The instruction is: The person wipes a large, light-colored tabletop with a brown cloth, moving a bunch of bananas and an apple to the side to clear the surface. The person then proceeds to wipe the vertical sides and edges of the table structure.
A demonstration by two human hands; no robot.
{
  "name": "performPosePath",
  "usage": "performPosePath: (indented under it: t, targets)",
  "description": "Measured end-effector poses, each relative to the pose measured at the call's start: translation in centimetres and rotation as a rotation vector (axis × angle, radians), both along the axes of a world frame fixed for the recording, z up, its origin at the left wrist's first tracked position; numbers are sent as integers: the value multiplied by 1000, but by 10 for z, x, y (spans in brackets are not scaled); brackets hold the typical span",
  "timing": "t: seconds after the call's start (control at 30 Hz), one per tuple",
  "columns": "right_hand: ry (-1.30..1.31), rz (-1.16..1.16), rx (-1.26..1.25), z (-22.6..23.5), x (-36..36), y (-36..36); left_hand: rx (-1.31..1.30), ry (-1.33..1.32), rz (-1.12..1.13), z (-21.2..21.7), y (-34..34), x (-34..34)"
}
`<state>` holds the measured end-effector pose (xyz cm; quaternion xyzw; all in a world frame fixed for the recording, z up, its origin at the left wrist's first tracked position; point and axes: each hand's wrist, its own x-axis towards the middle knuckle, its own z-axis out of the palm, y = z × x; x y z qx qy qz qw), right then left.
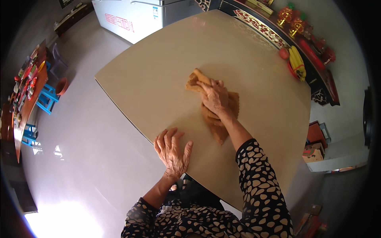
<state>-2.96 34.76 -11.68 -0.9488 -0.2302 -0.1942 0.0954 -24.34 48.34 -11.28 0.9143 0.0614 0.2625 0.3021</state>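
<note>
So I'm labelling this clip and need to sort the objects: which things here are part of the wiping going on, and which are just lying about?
In use:
- brown cloth, pressed under the right hand
- beige table, with the left hand flat near its edge

Lying about:
- bananas beside a red fruit
- white chest freezer
- blue stools
- cardboard boxes

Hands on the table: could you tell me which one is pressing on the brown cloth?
The right hand presses the brown cloth; the left hand lies flat on bare table.
</note>
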Motion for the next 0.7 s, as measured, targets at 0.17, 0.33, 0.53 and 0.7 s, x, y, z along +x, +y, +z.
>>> performPosePath:
  t: [0.17,0.33,0.53,0.7]
  targets:
    - [70,-127,-38,2,58,9,-26,34,-4,5,0,1]
    - [111,-230,-41,4,108,19,-42,49,-12,7,-1,1]
    - [150,-56,8,11,104,51,-49,43,8,5,-1,-1]
    - [74,250,24,9,31,56,-51,-5,24,-3,-3,2]
